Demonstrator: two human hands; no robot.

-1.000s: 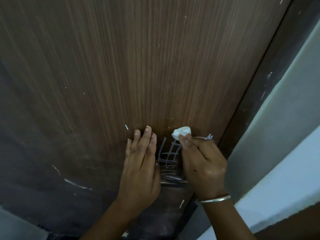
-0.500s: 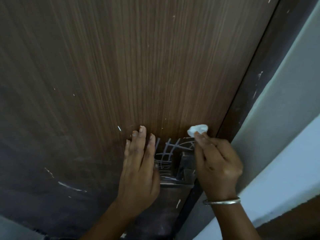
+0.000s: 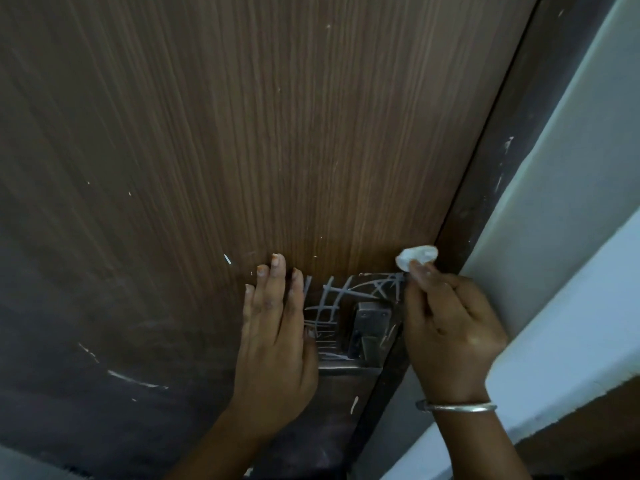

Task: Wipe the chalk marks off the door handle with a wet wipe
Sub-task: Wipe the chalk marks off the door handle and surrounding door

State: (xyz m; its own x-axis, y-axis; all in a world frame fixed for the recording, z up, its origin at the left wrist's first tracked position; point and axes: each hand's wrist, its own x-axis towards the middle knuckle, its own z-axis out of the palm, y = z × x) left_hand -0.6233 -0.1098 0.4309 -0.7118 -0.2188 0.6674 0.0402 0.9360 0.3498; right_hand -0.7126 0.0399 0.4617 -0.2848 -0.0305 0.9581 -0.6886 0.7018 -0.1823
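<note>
A metal door handle plate (image 3: 346, 306) sits low on the brown wooden door (image 3: 277, 133), crossed with white chalk lines (image 3: 329, 296). A dark handle block (image 3: 369, 323) stands on its right half. My right hand (image 3: 450, 327) pinches a small wadded white wet wipe (image 3: 417, 257) at the plate's upper right corner, by the door edge. My left hand (image 3: 273, 327) lies flat on the door with straight fingers, just left of the plate.
A dark door frame (image 3: 502, 150) runs along the door's right edge, with a grey-white wall (image 3: 571, 202) beyond it. Scattered white paint flecks and a long scratch (image 3: 135, 379) mark the door's lower left.
My right hand has carried the wipe rightward from the plate's top middle to its upper right corner. More of the chalk lines and the handle block now show. My left hand stays put.
</note>
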